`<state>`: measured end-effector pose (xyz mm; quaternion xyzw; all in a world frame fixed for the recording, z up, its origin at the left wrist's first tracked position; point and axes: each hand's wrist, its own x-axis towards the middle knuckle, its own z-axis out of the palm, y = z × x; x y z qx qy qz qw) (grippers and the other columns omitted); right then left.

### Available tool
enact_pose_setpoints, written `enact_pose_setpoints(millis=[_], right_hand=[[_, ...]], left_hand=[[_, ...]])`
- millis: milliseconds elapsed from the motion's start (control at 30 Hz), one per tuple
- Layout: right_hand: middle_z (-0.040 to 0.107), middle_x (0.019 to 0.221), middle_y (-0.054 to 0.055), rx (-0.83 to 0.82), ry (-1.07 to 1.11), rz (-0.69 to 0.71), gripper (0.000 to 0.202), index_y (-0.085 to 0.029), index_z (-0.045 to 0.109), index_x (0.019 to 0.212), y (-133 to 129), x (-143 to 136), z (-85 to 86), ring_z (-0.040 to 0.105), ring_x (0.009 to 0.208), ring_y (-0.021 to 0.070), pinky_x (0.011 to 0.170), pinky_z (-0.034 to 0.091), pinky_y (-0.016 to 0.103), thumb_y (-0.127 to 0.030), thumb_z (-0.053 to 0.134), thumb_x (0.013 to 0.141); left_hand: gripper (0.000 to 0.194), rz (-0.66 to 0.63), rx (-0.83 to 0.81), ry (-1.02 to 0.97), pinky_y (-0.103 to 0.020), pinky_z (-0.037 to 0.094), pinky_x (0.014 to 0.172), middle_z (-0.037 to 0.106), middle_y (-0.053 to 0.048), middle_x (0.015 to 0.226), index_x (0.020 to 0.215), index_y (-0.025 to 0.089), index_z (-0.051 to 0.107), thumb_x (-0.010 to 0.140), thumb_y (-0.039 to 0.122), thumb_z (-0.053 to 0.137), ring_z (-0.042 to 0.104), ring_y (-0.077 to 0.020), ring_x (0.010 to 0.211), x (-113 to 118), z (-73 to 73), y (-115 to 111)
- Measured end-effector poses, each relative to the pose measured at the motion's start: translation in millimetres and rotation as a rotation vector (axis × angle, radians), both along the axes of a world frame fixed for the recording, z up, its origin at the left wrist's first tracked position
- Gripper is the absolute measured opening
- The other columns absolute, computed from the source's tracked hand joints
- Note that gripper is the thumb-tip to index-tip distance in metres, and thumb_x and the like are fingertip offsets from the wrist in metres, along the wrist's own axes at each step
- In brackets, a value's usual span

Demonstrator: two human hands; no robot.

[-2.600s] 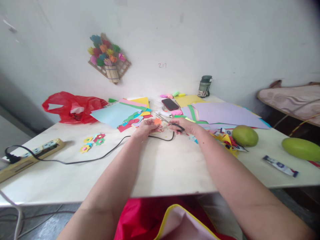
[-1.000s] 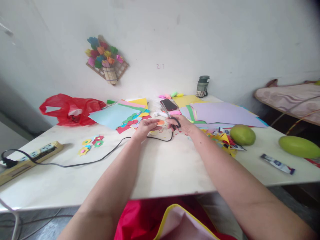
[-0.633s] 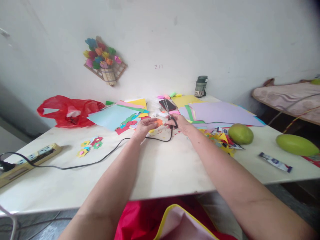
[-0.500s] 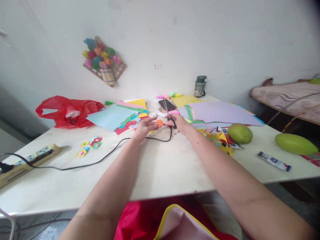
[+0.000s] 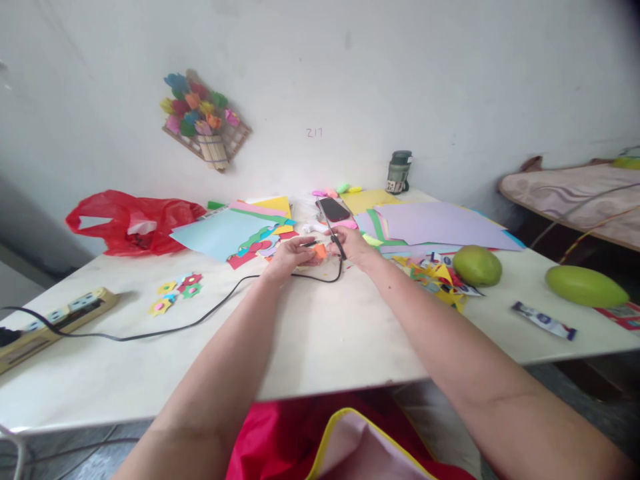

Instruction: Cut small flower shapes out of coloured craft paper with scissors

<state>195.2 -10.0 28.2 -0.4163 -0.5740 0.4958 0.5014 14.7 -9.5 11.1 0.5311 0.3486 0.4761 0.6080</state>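
A small orange paper piece is pinched in the fingers of my left hand, close to the middle of the table. Just right of it, my right hand grips a pair of scissors by the dark handles, with the blades pointing up and away from me. The scissors and the paper are very near each other; whether they touch is hard to tell. Finished-looking paper flowers in yellow, red, green and blue lie to the left. Cut coloured paper scraps lie beyond my left hand.
A black cable runs from a power strip towards my hands. Behind stand a phone, a red plastic bag, purple sheets and a green bottle. At right lie two green fruits and a small tube.
The scissors have turned in my right hand, with the handles now lower and the blades tilted more to the left. The orange paper has shifted in my left fingers.
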Motion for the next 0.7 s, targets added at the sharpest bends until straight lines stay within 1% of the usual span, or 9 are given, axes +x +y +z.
enact_pose_setpoints(millis=[67,133,200,267,333,400,467,567,700], right_hand=[[0.055,0.050,-0.008,0.010,-0.005,-0.008,0.035,-0.015,0.058,0.088,-0.7,-0.6,1.0,0.050,0.044,0.0070,0.045,0.038,0.018,0.001,0.061,0.057],[0.054,0.050,-0.009,0.016,-0.010,-0.021,0.036,-0.015,0.058,0.089,-1.6,-1.2,2.4,0.049,0.044,0.0070,0.044,0.037,0.018,0.001,0.061,0.056],[0.053,0.049,-0.009,0.017,-0.018,-0.028,0.037,-0.015,0.058,0.089,-2.6,-1.9,3.7,0.049,0.044,0.0073,0.043,0.036,0.018,0.000,0.061,0.056],[0.053,0.049,-0.009,0.018,-0.021,-0.032,0.037,-0.015,0.058,0.090,-3.5,-2.8,4.7,0.050,0.044,0.0074,0.043,0.036,0.018,-0.001,0.061,0.056],[0.054,0.050,-0.009,0.017,-0.016,-0.040,0.037,-0.015,0.058,0.091,-4.0,-3.6,5.0,0.050,0.044,0.0072,0.044,0.037,0.018,-0.002,0.061,0.056],[0.054,0.050,-0.009,0.019,-0.015,-0.051,0.037,-0.016,0.058,0.090,-4.0,-4.4,4.7,0.050,0.045,0.0071,0.044,0.038,0.018,-0.002,0.061,0.056],[0.053,0.049,-0.009,0.024,-0.016,-0.057,0.037,-0.016,0.059,0.088,-3.9,-5.1,4.2,0.050,0.045,0.0075,0.044,0.038,0.018,-0.002,0.063,0.055],[0.054,0.048,-0.009,0.020,-0.017,-0.054,0.037,-0.016,0.059,0.088,-4.1,-6.1,3.6,0.051,0.044,0.0078,0.044,0.040,0.018,-0.003,0.066,0.054],[0.056,0.049,-0.007,0.004,-0.034,-0.040,0.037,-0.015,0.059,0.088,-2.7,-5.6,1.4,0.053,0.044,0.0081,0.044,0.041,0.018,-0.005,0.071,0.055]], left_hand=[[0.053,0.013,-0.039,-0.026,-0.036,0.058,0.070,0.069,-0.003,0.067,0.108,0.010,0.059,0.061,0.022,0.080,0.071,-0.0228,0.064,0.4,2.1,-0.4],[0.042,0.027,-0.092,-0.062,-0.036,0.058,0.067,0.067,-0.004,0.064,0.104,0.009,0.060,0.072,0.032,0.073,0.071,-0.0241,0.062,0.5,4.0,0.3],[0.038,0.029,-0.152,-0.085,-0.037,0.058,0.065,0.067,-0.007,0.062,0.096,0.008,0.061,0.080,0.042,0.063,0.070,-0.0247,0.062,0.1,5.0,1.6],[0.037,0.026,-0.179,-0.084,-0.036,0.058,0.064,0.066,-0.007,0.061,0.089,0.008,0.062,0.080,0.045,0.062,0.070,-0.0245,0.061,-0.5,4.9,2.4],[0.032,0.009,-0.158,-0.053,-0.035,0.058,0.065,0.067,-0.007,0.062,0.084,0.010,0.061,0.073,0.038,0.071,0.070,-0.0235,0.062,-0.7,3.8,2.0],[0.029,-0.011,-0.121,-0.002,-0.033,0.057,0.065,0.069,-0.008,0.065,0.080,0.011,0.060,0.063,0.026,0.079,0.070,-0.0216,0.061,-0.4,2.3,0.8],[0.029,-0.015,-0.107,0.039,-0.032,0.057,0.065,0.070,-0.009,0.066,0.074,0.011,0.058,0.058,0.020,0.081,0.069,-0.0194,0.059,0.1,1.0,-0.1],[0.027,0.017,-0.113,0.023,-0.031,0.056,0.064,0.069,-0.008,0.065,0.071,0.012,0.057,0.058,0.019,0.079,0.068,-0.0188,0.058,0.3,-0.3,0.3],[0.025,0.026,-0.119,-0.018,-0.032,0.056,0.064,0.069,-0.007,0.065,0.073,0.013,0.057,0.059,0.018,0.077,0.069,-0.0201,0.060,-1.2,-0.7,2.0]])
